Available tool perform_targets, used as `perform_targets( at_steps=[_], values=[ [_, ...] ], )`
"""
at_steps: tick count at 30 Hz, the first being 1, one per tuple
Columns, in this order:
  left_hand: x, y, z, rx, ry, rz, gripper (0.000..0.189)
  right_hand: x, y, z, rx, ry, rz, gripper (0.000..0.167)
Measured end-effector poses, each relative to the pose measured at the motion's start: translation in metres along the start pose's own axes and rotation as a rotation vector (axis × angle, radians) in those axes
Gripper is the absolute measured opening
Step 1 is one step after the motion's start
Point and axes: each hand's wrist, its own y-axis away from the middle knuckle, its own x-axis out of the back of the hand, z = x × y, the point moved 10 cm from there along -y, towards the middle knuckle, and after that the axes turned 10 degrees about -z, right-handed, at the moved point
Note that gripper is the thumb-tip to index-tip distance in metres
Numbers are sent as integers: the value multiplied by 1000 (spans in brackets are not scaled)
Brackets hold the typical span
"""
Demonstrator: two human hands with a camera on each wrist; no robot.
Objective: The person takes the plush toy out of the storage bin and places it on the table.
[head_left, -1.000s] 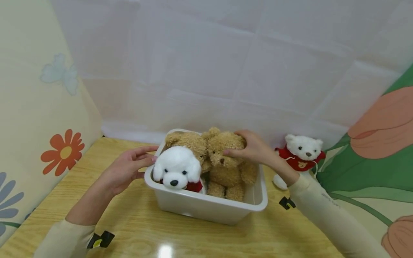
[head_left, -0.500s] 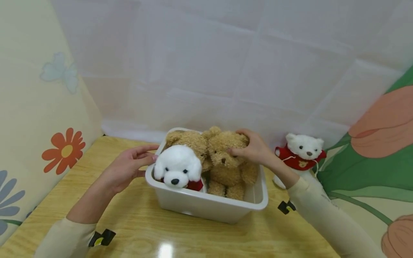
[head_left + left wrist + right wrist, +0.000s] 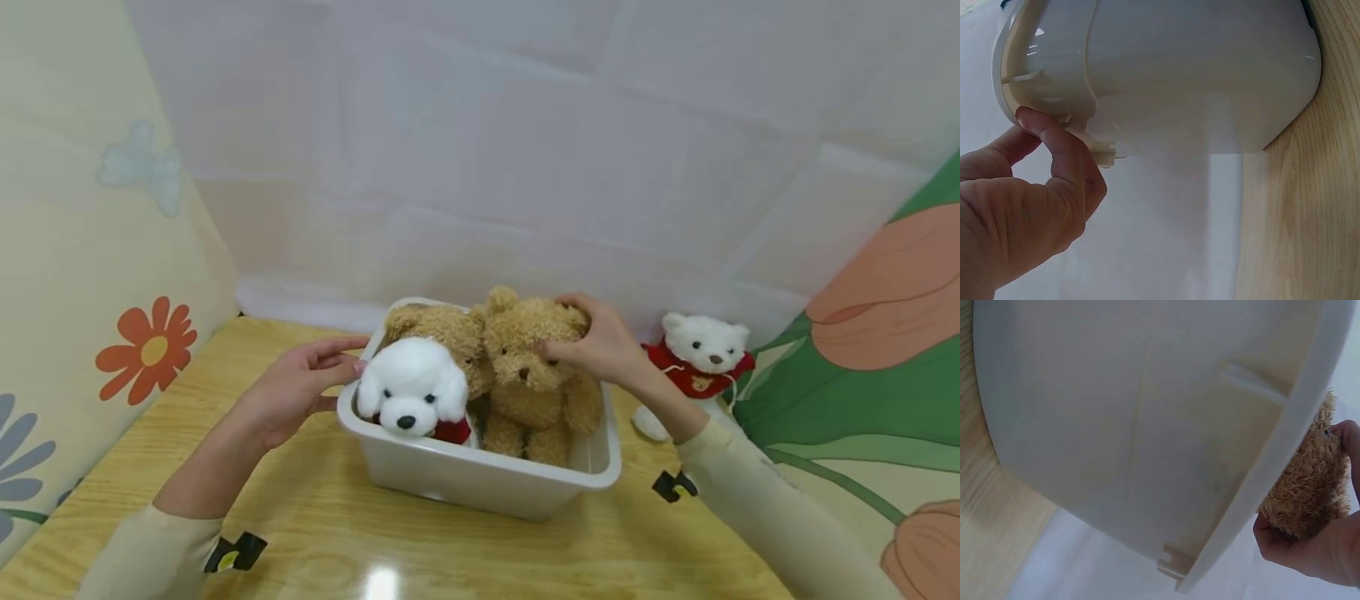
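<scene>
A white plastic tub (image 3: 480, 479) stands on the table with three plush toys in it. My left hand (image 3: 303, 385) pinches the tub's left rim; the left wrist view shows thumb and fingers at the rim's edge. With my right hand (image 3: 607, 343) I grip the head of a brown teddy bear (image 3: 528, 350) sitting upright in the tub's right half. In the right wrist view, fingers and thumb wrap its curly fur (image 3: 1310, 481). A white plush dog (image 3: 412, 387) with some red cloth fills the front left, partly covering a second brown teddy bear (image 3: 442, 333) behind it.
A white plush bear (image 3: 705, 346) in a red hoodie sits on the wooden table (image 3: 322, 517) right of the tub, partly hidden by my right forearm. A white cloth (image 3: 480, 167) hangs behind; flower-printed panels flank both sides.
My right hand has moved slightly up and right, and the held teddy bear's head has risen a little with it. My left hand stays at the rim.
</scene>
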Motion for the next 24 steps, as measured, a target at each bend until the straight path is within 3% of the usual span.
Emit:
perform_targets(
  at_steps=[13, 24],
  values=[
    [1, -1, -2, 14, -15, 12, 65, 13, 7, -15, 72, -63, 0, 82],
    [2, 0, -2, 17, -24, 22, 65, 35, 16, -22, 79, -35, 64, 80]
  ],
)
